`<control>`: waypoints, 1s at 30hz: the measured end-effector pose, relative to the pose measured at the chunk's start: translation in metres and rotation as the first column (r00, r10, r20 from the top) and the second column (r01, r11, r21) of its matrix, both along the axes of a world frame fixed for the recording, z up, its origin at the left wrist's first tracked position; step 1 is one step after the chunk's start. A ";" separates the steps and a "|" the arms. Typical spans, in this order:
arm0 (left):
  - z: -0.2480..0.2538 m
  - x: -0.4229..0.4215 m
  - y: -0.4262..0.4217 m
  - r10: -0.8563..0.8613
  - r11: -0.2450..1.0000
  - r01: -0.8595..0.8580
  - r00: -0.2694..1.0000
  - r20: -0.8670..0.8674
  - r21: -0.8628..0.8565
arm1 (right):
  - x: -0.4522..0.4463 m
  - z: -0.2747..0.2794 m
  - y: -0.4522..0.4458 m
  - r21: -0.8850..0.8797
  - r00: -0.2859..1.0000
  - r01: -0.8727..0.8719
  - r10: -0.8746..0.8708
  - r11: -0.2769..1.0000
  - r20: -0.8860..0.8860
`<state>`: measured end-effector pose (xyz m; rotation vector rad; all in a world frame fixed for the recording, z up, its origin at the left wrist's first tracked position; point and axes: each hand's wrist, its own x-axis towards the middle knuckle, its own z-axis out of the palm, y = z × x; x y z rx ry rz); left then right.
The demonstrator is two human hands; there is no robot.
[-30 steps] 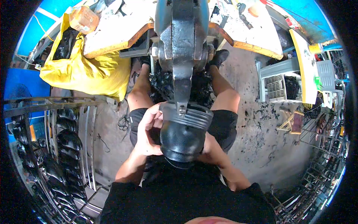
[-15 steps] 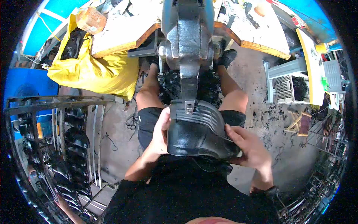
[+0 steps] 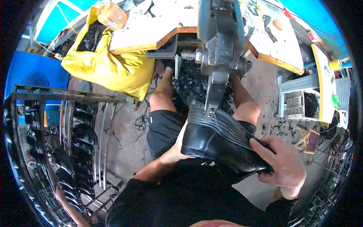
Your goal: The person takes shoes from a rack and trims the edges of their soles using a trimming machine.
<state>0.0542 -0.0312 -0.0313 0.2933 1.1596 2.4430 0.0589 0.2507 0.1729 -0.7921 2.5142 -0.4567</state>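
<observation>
A black leather shoe [image 3: 206,140] lies tilted across my lap, its ridged dark sole turned up toward the machine. My left hand [image 3: 181,145] grips its left end, with most of the fingers hidden behind the shoe. At the right end, my right hand [image 3: 285,162] is closed around the shoe, thumb and fingers on its edge. Above it stands a heavy metal machine arm [image 3: 221,49], whose narrow perforated tip [image 3: 211,108] overlaps the sole; whether they touch I cannot tell.
A worn white worktable [image 3: 166,19] stands ahead, cut out around the machine. To its left is a yellow sack [image 3: 113,72]. A metal rack [image 3: 68,96] with several black shoes stands at left, another person's forearm [image 3: 70,208] near it. A grey crate [image 3: 295,104] stands at right.
The shoe has swung so that its right end reaches farther right and down, with my right hand following. The whole view has shifted, the machine now appearing more to the right.
</observation>
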 end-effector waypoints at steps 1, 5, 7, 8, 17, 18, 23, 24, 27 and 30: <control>0.000 -0.002 -0.004 0.039 0.998 -0.046 0.984 -0.173 -0.036 | -0.001 -0.001 -0.001 -0.001 1.000 -0.004 0.004 1.000 0.001; -0.014 -0.008 -0.006 -0.197 0.954 0.060 0.864 0.463 0.295 | -0.007 -0.009 0.000 -0.032 0.998 -0.023 0.021 0.999 -0.051; -0.017 -0.013 -0.002 -0.321 0.862 -0.105 0.646 0.693 0.497 | -0.007 -0.019 0.002 -0.024 0.999 -0.024 0.023 0.999 -0.048; -0.013 -0.010 -0.006 -0.328 0.856 -0.107 0.645 0.690 0.506 | -0.008 -0.027 0.002 -0.071 1.000 0.007 -0.008 0.997 -0.014; -0.004 0.057 -0.047 0.026 0.999 -0.015 0.961 0.277 -0.043 | 0.002 -0.167 -0.035 -0.503 0.972 0.202 -0.107 0.840 0.211; -0.019 0.085 -0.056 0.120 0.990 -0.093 0.955 0.271 -0.110 | 0.004 -0.181 -0.072 -0.580 0.943 0.266 -0.084 0.770 0.321; 0.006 0.174 -0.118 0.546 0.628 -0.386 0.837 0.030 -0.675 | 0.026 -0.168 -0.247 -0.799 0.824 0.342 0.250 0.495 0.508; 0.014 0.189 -0.132 0.667 0.544 -0.463 0.745 0.026 -0.699 | 0.035 -0.166 -0.273 -0.851 0.833 0.239 0.351 0.467 0.427; 0.015 0.219 -0.177 0.868 0.320 -0.799 0.463 -0.182 -0.509 | 0.063 -0.171 -0.329 -0.859 0.824 0.144 0.421 0.491 0.379; 0.009 0.218 -0.243 0.896 -0.052 -0.895 0.154 -0.416 -0.444 | 0.072 -0.175 -0.335 -0.857 0.837 0.148 0.399 0.494 0.374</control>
